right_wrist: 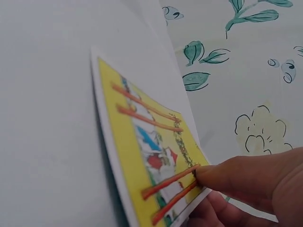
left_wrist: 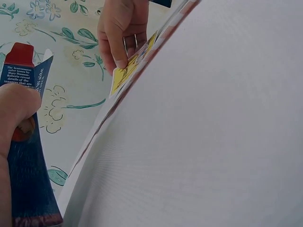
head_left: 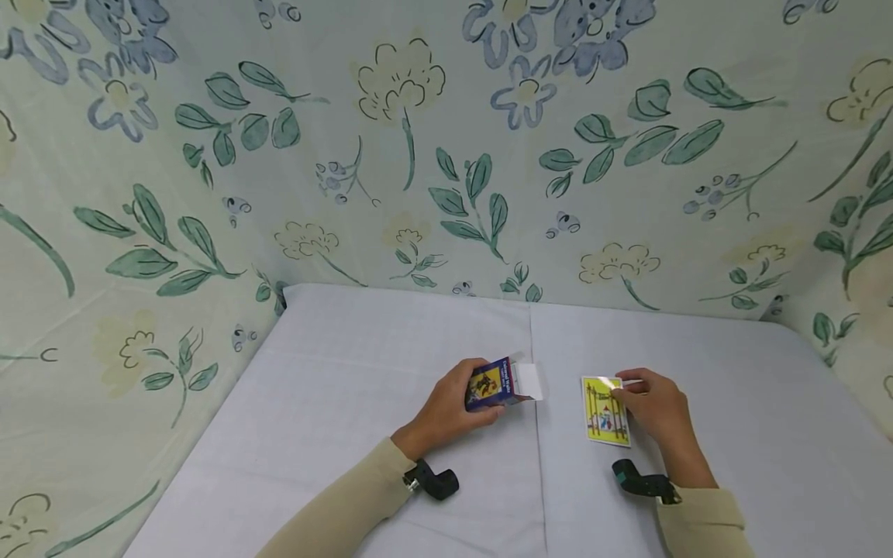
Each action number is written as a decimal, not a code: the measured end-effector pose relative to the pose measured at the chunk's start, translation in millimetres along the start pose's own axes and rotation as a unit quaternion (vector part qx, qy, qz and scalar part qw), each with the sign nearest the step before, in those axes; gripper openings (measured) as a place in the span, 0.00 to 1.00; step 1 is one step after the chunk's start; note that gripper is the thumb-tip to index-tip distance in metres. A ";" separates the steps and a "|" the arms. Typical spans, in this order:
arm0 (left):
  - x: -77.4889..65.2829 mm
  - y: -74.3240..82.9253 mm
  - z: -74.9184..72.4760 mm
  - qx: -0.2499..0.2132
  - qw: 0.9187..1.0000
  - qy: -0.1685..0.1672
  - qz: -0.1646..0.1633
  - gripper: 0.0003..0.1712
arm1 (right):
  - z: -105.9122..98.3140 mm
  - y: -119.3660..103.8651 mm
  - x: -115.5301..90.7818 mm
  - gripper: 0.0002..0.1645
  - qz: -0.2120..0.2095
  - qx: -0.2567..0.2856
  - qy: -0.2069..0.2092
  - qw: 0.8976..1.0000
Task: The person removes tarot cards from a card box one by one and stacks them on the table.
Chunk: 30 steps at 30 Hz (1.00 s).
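Observation:
My left hand [head_left: 446, 407] grips a dark blue tarot card box [head_left: 486, 385], tilted, with a yellow picture on its front. Its white end flap [head_left: 528, 381] hangs open to the right. In the left wrist view, the thumb lies across the printed box [left_wrist: 28, 175], below a red tab. To the right, my right hand [head_left: 659, 407] pinches a yellow tarot card [head_left: 605, 415] by its upper right edge. Close up in the right wrist view, the tarot card [right_wrist: 142, 137] shows red-brown poles and small figures. Whether more cards lie beneath it, I cannot tell.
A white cloth [head_left: 335, 372] covers the table under both hands. Behind and to the left hangs a floral curtain [head_left: 391, 209]. Each wrist carries a small black camera, one on the left [head_left: 436, 482] and one on the right [head_left: 642, 482].

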<state>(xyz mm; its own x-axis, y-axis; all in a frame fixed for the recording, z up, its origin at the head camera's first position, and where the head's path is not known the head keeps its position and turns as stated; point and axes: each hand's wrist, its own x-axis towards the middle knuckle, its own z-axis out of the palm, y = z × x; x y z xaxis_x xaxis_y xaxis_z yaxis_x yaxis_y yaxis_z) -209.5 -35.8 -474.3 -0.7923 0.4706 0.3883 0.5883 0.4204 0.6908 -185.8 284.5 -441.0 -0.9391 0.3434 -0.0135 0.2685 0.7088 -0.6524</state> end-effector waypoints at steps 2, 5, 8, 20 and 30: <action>0.1 -0.1 0.1 0.001 1.000 0.000 0.000 0.41 | 0.9 -0.4 0.1 0.21 0.001 -0.001 0.002 1.000; 0.4 -0.5 0.2 0.000 1.000 -0.001 -0.002 0.42 | 2.8 -1.3 0.2 0.20 0.007 -0.004 0.005 1.000; 0.5 -0.6 0.3 -0.001 1.000 -0.002 -0.005 0.42 | 4.6 -0.9 0.8 0.20 0.009 -0.011 0.006 1.000; 0.9 -0.1 0.6 0.002 1.000 -0.003 -0.013 0.41 | 7.2 -0.1 1.7 0.20 0.026 -0.006 0.010 1.000; 0.8 -1.5 1.7 0.005 1.000 0.000 -0.007 0.41 | 13.2 0.8 1.5 0.15 0.034 -0.011 0.020 0.999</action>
<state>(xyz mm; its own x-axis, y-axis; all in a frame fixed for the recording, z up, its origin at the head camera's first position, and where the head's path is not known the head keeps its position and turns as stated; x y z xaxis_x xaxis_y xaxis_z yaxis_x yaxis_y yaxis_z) -210.8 -34.7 -476.0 -0.8009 0.4640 0.3785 0.5781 0.4346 0.6906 -189.8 277.5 -451.6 -0.9089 0.4163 -0.0263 0.3371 0.6960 -0.6340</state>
